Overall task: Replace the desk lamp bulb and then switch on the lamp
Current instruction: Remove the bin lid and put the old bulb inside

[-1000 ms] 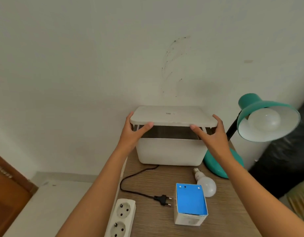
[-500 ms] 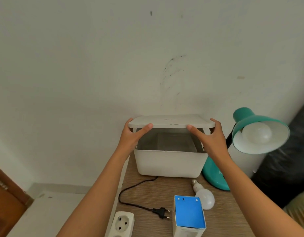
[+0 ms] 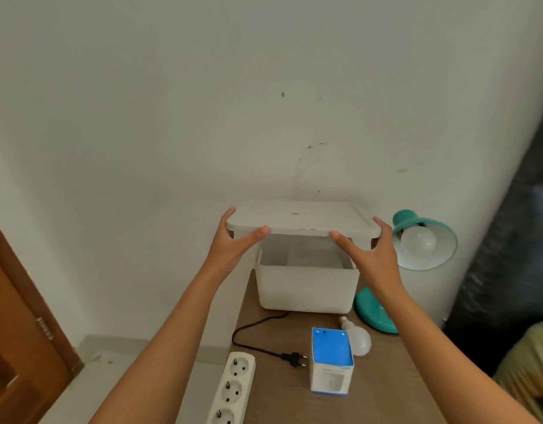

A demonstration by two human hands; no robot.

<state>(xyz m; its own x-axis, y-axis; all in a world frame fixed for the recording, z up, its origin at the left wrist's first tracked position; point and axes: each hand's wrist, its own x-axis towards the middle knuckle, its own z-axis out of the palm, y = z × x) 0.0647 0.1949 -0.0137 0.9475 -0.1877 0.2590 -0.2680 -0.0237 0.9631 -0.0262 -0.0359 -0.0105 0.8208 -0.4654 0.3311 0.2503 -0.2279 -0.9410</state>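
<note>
hands, left [image 3: 230, 252] and right [image 3: 374, 258], gripped flat white plastic lid [image 3: 303, 218] above white storage box [image 3: 306, 289]; bulb [image 3: 418, 241] sat in teal lamp [image 3: 424, 240], loose bulb [image 3: 357, 339] on desk; next: set lid aside, plug in

Power strip [image 3: 232, 390] cut off by bottom edge; lid [image 3: 303, 218] logo too small to read.
</note>
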